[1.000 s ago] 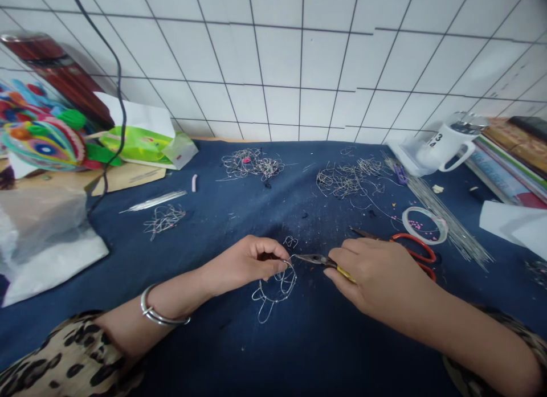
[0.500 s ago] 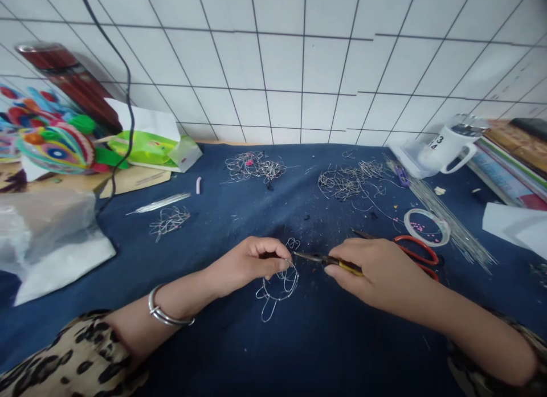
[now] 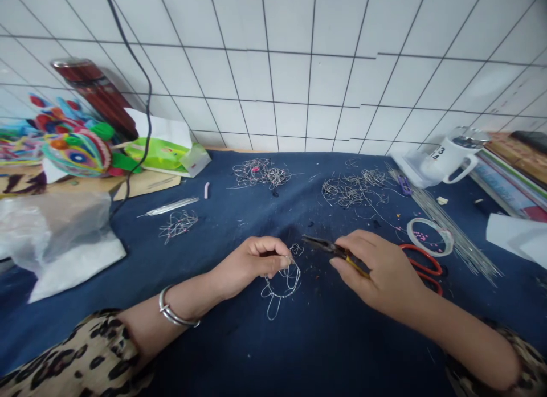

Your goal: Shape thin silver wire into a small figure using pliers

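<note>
My left hand [image 3: 250, 263] pinches the top edge of a bent wire frame [image 3: 281, 286] that lies on the dark blue cloth [image 3: 273, 340]. My right hand [image 3: 380, 269] grips small pliers [image 3: 331, 249] with yellow handles. Their dark jaws point left and hover a little above and to the right of the wire frame, apart from it. A tiny wire loop [image 3: 296, 249] lies just beyond my left fingertips.
Red-handled scissors [image 3: 423, 266] lie right behind my right hand, with a tape ring [image 3: 429, 236] and a bundle of straight wires [image 3: 448, 226] beyond. Tangled wire heaps [image 3: 260, 174] [image 3: 354, 189] sit farther back. A white mug [image 3: 448, 155], books and a plastic bag [image 3: 55, 232] flank the cloth.
The pliers' jaws have drawn away from the wire frame, up and to the right. My left hand keeps its pinch on the frame. The camera has tilted slightly.
</note>
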A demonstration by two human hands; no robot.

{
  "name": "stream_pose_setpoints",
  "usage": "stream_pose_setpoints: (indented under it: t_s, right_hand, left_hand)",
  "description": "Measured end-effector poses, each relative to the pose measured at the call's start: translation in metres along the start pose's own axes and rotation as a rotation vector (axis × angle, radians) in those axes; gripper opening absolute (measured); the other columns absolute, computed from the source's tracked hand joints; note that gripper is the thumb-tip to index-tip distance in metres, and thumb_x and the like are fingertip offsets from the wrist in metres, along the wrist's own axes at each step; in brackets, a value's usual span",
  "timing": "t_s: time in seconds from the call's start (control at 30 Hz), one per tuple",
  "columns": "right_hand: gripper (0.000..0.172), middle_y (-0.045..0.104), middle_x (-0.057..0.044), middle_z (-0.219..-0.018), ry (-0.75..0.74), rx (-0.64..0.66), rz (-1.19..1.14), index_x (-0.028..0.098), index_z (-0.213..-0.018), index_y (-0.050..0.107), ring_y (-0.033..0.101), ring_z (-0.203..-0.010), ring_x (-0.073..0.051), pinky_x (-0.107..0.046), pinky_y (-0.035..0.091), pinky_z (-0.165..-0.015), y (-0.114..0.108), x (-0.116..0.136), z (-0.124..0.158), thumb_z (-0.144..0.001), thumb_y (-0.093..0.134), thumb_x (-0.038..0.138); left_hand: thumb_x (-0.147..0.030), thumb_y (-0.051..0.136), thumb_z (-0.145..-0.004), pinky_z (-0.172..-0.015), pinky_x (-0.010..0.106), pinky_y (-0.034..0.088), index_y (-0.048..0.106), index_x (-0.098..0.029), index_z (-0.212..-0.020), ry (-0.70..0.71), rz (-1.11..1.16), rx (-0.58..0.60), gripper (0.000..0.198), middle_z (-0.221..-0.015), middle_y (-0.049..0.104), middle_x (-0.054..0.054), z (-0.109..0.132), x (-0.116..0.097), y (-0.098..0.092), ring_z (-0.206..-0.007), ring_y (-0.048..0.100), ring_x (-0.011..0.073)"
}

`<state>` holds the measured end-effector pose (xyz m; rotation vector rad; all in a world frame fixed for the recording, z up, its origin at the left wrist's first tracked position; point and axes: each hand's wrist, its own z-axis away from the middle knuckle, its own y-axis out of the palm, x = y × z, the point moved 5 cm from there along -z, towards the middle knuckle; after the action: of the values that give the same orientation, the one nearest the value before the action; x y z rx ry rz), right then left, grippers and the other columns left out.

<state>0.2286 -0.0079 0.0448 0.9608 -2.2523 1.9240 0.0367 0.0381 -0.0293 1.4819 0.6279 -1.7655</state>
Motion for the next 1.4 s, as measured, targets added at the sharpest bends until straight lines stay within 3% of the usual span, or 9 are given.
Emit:
stream_pose_setpoints:
  t_s: [0.1,0.27,0.47,0.67,0.77,0.93,1.1,1.23,1.4]
  right_hand:
    - [0.023,0.058,-0.005,-0.087,-0.053,0.045,0.015,0.017,-0.096,0.057,0.052,-0.081,-0.017,-0.031,0.041,-0.075,0.005,0.005,0.001,-0.085,0.045,0.033]
    - [0.021,0.057,-0.005,-0.085,-0.019,0.09,-0.005,0.017,-0.095,0.057,0.051,-0.08,-0.016,-0.029,0.041,-0.073,0.007,0.0,0.0,-0.085,0.046,0.032]
    - [0.022,0.056,-0.006,-0.089,-0.09,0.123,-0.016,0.017,-0.096,0.056,0.05,-0.083,-0.017,-0.031,0.04,-0.075,0.004,0.0,-0.007,-0.084,0.048,0.034]
    - [0.023,0.057,-0.005,-0.089,-0.169,0.203,0.033,0.018,-0.097,0.057,0.05,-0.084,-0.018,-0.032,0.039,-0.077,0.01,0.008,-0.017,-0.084,0.047,0.034]
    - [0.023,0.058,-0.004,-0.083,-0.157,0.212,0.065,0.018,-0.094,0.058,0.052,-0.077,-0.016,-0.029,0.039,-0.071,0.011,0.009,-0.021,-0.086,0.045,0.035]
    - [0.028,0.059,-0.003,-0.077,-0.07,0.244,0.116,0.018,-0.091,0.059,0.055,-0.072,-0.015,-0.026,0.039,-0.063,0.011,0.012,-0.03,-0.089,0.038,0.037]
    - [0.027,0.059,-0.003,-0.074,0.023,0.283,0.09,0.018,-0.084,0.058,0.056,-0.07,-0.014,-0.025,0.038,-0.063,0.013,0.015,-0.039,-0.089,0.037,0.036]
    - [0.028,0.058,-0.001,-0.07,0.106,0.327,-0.016,0.018,-0.077,0.058,0.054,-0.066,-0.012,-0.023,0.036,-0.06,0.015,0.015,-0.044,-0.089,0.038,0.035]
    - [0.027,0.059,0.002,-0.067,0.217,0.382,-0.209,0.021,-0.084,0.06,0.053,-0.062,-0.011,-0.022,0.034,-0.056,0.019,0.013,-0.045,-0.089,0.037,0.035]
  left_hand:
    - [-0.024,0.062,-0.078,-0.049,0.02,0.03,0.062,-0.012,-0.078,0.012,0.041,0.0,0.012,-0.057,0.048,-0.003,-0.001,0.0,-0.001,-0.049,0.037,0.0056]
    - [-0.023,0.062,-0.078,-0.047,0.02,0.027,0.063,-0.012,-0.079,-0.023,0.114,0.042,0.012,-0.061,0.049,-0.002,0.0,0.0,0.001,-0.05,0.036,0.0055]
    - [-0.023,0.063,-0.076,-0.048,0.021,0.03,0.065,-0.012,-0.078,-0.034,0.056,0.135,0.012,-0.061,0.049,-0.002,0.001,-0.002,0.006,-0.049,0.037,0.006]
    - [-0.025,0.061,-0.077,-0.047,0.021,0.028,0.064,-0.013,-0.076,-0.034,0.049,0.151,0.013,-0.057,0.045,-0.004,0.002,-0.008,0.004,-0.048,0.034,0.0062]
    - [-0.024,0.061,-0.078,-0.047,0.02,0.028,0.062,-0.012,-0.076,-0.026,0.061,0.143,0.012,-0.059,0.045,-0.004,0.002,-0.011,0.001,-0.049,0.034,0.0058]
    - [-0.026,0.06,-0.08,-0.048,0.02,0.028,0.061,-0.012,-0.08,0.034,0.015,0.048,0.014,-0.062,0.046,-0.003,0.002,-0.016,-0.008,-0.051,0.035,0.0057]
    - [-0.024,0.058,-0.081,-0.056,0.023,0.036,0.063,-0.013,-0.079,0.188,-0.232,-0.13,0.012,-0.073,0.052,0.001,0.003,-0.031,-0.017,-0.061,0.044,0.009]
    - [-0.021,0.056,-0.082,-0.063,0.024,0.039,0.064,-0.013,-0.08,0.267,-0.34,-0.209,0.011,-0.075,0.055,0.002,0.003,-0.038,-0.019,-0.067,0.05,0.0111]
    - [-0.021,0.055,-0.084,-0.067,0.025,0.041,0.065,-0.015,-0.082,0.308,-0.34,-0.232,0.012,-0.077,0.057,0.002,0.003,-0.038,-0.021,-0.07,0.053,0.0115]
